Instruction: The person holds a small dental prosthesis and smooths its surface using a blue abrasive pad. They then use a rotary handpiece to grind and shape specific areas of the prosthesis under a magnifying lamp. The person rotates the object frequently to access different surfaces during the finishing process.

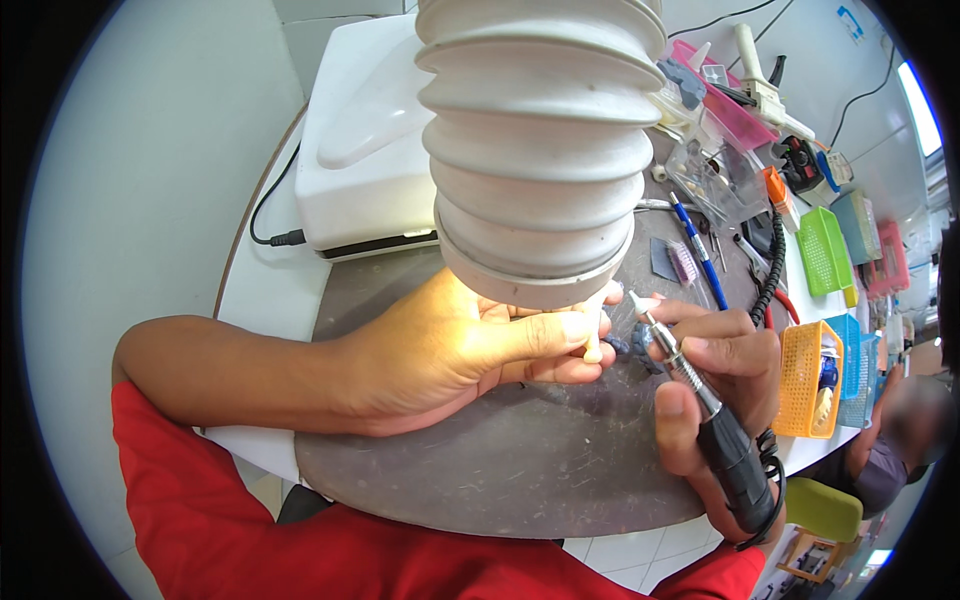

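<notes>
Fingers [560,335] of left hand [450,345] pinch small blue-grey piece [622,345] beside rotary handpiece [700,410].

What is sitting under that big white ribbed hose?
Under the white ribbed hose the left hand pinches a small bluish piece, and the right hand brings a rotary tool to it. The hose mouth covers the fingertips and the dark mat behind.

No packages, labels, signs, screens.
</notes>
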